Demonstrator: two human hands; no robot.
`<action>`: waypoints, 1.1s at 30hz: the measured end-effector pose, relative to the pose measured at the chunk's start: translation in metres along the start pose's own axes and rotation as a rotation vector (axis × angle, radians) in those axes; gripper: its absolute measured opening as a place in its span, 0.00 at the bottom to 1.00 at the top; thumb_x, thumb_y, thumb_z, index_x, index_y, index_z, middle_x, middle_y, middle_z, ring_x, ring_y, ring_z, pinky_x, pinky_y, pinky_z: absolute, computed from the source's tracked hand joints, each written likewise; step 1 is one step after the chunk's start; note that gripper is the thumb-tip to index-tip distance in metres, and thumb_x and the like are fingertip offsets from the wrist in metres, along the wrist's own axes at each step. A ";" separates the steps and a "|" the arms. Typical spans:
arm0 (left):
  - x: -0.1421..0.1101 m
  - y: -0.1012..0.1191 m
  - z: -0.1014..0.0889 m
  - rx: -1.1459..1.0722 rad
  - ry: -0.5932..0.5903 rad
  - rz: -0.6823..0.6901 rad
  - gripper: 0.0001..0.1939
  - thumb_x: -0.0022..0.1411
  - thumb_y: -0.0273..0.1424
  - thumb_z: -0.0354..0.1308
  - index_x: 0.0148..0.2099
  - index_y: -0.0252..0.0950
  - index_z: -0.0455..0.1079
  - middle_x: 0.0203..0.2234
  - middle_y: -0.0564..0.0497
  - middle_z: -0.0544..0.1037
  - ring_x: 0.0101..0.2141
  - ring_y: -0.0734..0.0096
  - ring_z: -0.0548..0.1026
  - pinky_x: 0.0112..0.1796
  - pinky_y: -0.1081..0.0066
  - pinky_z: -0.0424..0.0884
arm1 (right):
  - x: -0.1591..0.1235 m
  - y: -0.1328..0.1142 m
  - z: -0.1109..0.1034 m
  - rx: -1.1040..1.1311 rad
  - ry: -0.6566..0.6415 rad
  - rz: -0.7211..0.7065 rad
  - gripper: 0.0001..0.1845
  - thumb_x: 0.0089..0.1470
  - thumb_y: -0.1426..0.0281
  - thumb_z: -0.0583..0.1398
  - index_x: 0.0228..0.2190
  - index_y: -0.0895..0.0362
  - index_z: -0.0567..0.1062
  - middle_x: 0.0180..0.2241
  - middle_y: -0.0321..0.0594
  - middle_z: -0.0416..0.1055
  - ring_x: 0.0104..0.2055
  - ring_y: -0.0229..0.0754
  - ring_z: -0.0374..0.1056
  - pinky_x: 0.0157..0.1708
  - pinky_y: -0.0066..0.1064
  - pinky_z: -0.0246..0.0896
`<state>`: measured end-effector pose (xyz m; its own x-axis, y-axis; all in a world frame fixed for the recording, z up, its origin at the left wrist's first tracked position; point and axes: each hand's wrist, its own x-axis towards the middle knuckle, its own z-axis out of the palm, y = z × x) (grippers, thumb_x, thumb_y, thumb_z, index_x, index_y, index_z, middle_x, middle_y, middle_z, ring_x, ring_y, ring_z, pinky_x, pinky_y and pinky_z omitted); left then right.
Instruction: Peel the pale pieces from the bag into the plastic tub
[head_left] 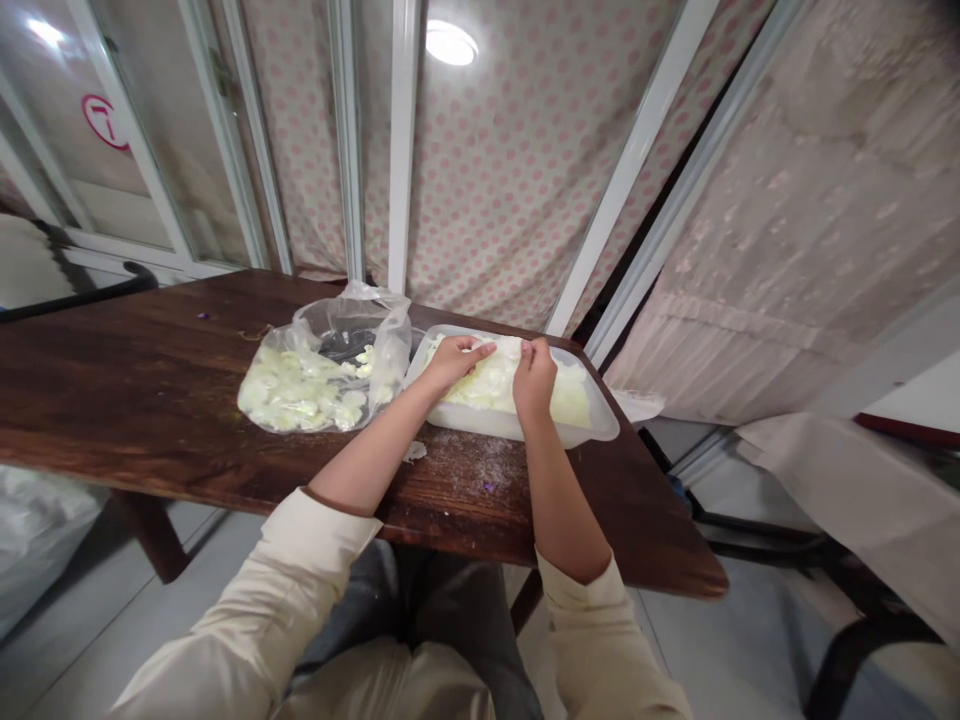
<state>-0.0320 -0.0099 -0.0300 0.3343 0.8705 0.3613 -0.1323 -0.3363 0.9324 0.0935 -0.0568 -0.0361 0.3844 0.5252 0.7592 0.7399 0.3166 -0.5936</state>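
Note:
A shallow clear plastic tray [592, 425] full of pale yellow-white pieces [491, 385] sits on the dark wooden table [150, 400]. My left hand [454, 362] reaches into the tray's near left part, fingers curled on the pieces. My right hand [534, 378] rests in the tray's middle, fingers pinched together on the pieces. What each hand grips is too small to name. A clear plastic bag [330, 375] with more of the same pale pieces lies open just left of the tray.
Crumbs and a small scrap [414, 452] lie on the table in front of the tray. The table's right end [675, 540] is close to the tray. Polka-dot curtains, white window frames and a cloth-covered surface at the right surround the table.

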 end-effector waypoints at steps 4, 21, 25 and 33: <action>0.000 0.001 0.001 -0.015 -0.007 -0.002 0.24 0.44 0.46 0.60 0.36 0.31 0.71 0.18 0.55 0.66 0.18 0.84 0.56 0.20 0.77 0.52 | 0.001 0.002 0.001 0.086 -0.029 -0.015 0.14 0.56 0.62 0.46 0.23 0.55 0.58 0.20 0.31 0.57 0.24 0.34 0.54 0.27 0.27 0.48; -0.003 0.004 0.000 0.021 0.052 -0.005 0.22 0.42 0.47 0.60 0.21 0.33 0.62 0.14 0.57 0.59 0.17 0.83 0.55 0.21 0.76 0.50 | -0.001 -0.002 -0.001 -0.031 -0.001 0.042 0.13 0.56 0.62 0.47 0.24 0.55 0.61 0.21 0.33 0.60 0.25 0.37 0.56 0.27 0.27 0.47; -0.002 0.006 -0.001 -0.045 0.097 -0.075 0.24 0.51 0.50 0.51 0.37 0.33 0.70 0.24 0.52 0.68 0.20 0.81 0.61 0.21 0.77 0.54 | -0.001 0.000 0.000 -0.029 -0.011 0.065 0.15 0.55 0.61 0.47 0.22 0.55 0.59 0.18 0.30 0.55 0.22 0.34 0.52 0.26 0.27 0.45; -0.002 0.007 0.001 0.004 -0.078 0.020 0.18 0.49 0.43 0.57 0.34 0.32 0.69 0.21 0.54 0.67 0.20 0.82 0.60 0.22 0.77 0.54 | -0.002 -0.002 0.004 0.098 -0.129 -0.057 0.15 0.56 0.61 0.47 0.23 0.56 0.60 0.19 0.30 0.56 0.22 0.33 0.52 0.26 0.25 0.46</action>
<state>-0.0327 -0.0145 -0.0247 0.4032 0.8330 0.3788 -0.1361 -0.3548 0.9250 0.0892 -0.0557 -0.0378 0.2647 0.5989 0.7558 0.6988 0.4209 -0.5783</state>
